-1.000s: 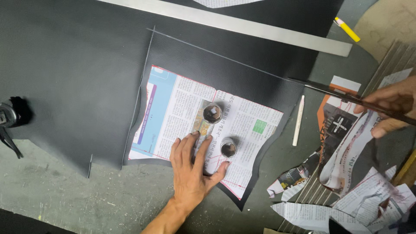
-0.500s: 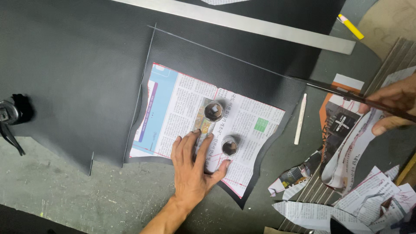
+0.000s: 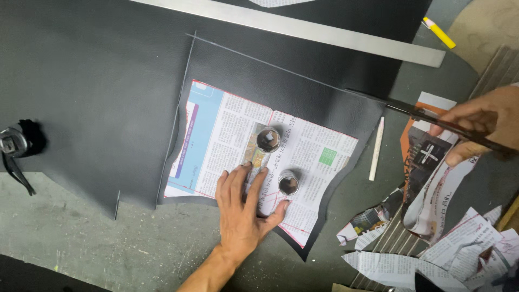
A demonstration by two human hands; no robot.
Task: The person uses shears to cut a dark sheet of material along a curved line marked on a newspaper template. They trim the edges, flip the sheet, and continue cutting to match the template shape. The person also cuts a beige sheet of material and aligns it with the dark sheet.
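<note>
the right hand [image 3: 478, 132] has its grip closed on long black scissors [image 3: 411, 111], blades at the far right edge of the black leather sheet [image 3: 108, 97]. the left hand [image 3: 243, 208] lies flat, grip spread open, pressing the newspaper pattern [image 3: 227, 135]. press firmly, so nothing slides. two small metal cups [image 3: 268, 139] on the paper look empty.

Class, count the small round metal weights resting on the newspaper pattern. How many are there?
2. One metal weight sits near the newspaper pattern's middle; the other lies lower right, beside the left hand's thumb. None seems hidden.
</note>
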